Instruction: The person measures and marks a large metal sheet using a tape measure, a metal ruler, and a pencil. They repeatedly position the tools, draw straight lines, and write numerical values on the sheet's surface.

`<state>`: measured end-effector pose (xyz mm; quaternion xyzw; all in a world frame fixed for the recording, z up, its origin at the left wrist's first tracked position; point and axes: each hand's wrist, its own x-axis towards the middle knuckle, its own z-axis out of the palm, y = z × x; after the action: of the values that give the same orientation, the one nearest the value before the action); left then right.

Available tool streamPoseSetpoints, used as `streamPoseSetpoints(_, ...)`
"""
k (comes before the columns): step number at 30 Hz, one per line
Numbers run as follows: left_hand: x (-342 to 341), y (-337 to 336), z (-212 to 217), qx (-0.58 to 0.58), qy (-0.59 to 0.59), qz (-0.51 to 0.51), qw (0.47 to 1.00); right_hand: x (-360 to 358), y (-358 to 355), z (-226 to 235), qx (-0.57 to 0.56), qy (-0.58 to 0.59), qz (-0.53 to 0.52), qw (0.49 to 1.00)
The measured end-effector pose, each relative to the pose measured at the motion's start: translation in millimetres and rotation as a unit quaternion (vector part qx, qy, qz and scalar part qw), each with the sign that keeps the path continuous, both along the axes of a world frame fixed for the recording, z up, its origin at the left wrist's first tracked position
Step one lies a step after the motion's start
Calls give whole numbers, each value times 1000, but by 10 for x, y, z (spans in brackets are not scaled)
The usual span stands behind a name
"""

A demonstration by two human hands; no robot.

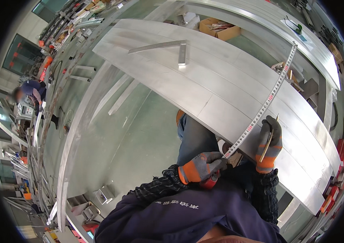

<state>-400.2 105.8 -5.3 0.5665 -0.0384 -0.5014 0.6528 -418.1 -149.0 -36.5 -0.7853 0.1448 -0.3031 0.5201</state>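
My left hand (199, 167), in a grey and orange glove, is closed on a tape measure with a red case (210, 182) close to my body. Its pale blade (261, 111) runs out from there across a wide silvery metal panel (208, 91) and past the far edge. My gloved right hand (269, 143) is over the panel, to the right of the blade, holding a thin pencil (267, 145) that slants across the palm side. A metal try square (183, 52) lies on the far left part of the panel.
Long metal profiles (79, 133) stand left of the panel above a green floor. Beyond the panel are a cardboard box (219, 28) and another long ribbed panel (301, 44). A co-worker (32, 93) is at the far left among stacked metal lengths.
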Motion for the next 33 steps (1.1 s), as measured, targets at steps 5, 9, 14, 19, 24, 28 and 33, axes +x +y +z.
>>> streamPoseSetpoints(5, 25, 9, 9, 25, -12, -9, 1000, 31, -2, 16, -23, -23, -7, 999)
streamPoseSetpoints(9, 14, 39, 4, 24, 25, 12, 999, 26, -41, -5, -33, 0, 17, 999)
streamPoseSetpoints(14, 63, 1, 53, 41, -20, -14, 999, 54, -93, -57, -48, 1, 9, 999)
streamPoseSetpoints(19, 128, 32, 48, 59, 3, -37, 998, 44, -102, -23, -66, 5, 13, 998)
streamPoseSetpoints(24, 86, 42, 1, 61, -10, -19, 998, 40, -114, -42, -64, 2, 16, 998)
streamPoseSetpoints(28, 160, 233, -102, 90, -138, -6, 986, 37, -44, 4, -26, 4, 9, 1000)
streamPoseSetpoints(33, 569, 766, -241, 144, -200, 64, 967, 34, -51, 1, -42, 2, 12, 999)
